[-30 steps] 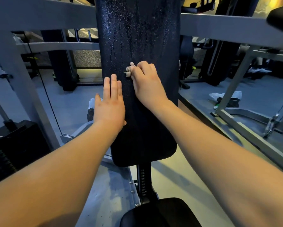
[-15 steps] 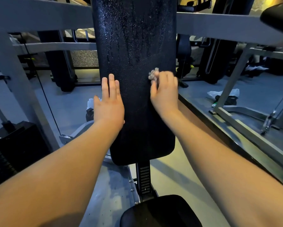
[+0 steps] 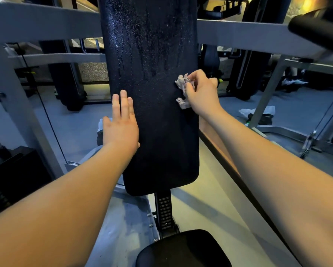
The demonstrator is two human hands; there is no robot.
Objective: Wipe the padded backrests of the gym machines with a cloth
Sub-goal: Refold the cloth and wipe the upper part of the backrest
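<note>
A tall black padded backrest (image 3: 154,132) stands upright in the middle, its upper part beaded with wet droplets and streaks. My right hand (image 3: 202,93) grips a small crumpled grey cloth (image 3: 182,83) against the pad's right edge at mid height. My left hand (image 3: 121,124) lies flat with straight fingers on the pad's left edge, a little lower. Below the backrest a black seat pad (image 3: 183,249) shows at the bottom of the view.
Grey steel frame bars (image 3: 244,35) cross behind the backrest. A black weight stack (image 3: 11,180) sits at lower left with a cable (image 3: 44,112) running past it. A slanted grey frame leg (image 3: 265,97) and a white rag on the floor (image 3: 258,110) are at right.
My right hand has carried the cloth across the pad from near its left-centre to its right edge. The left hand has stayed flat on the left edge.
</note>
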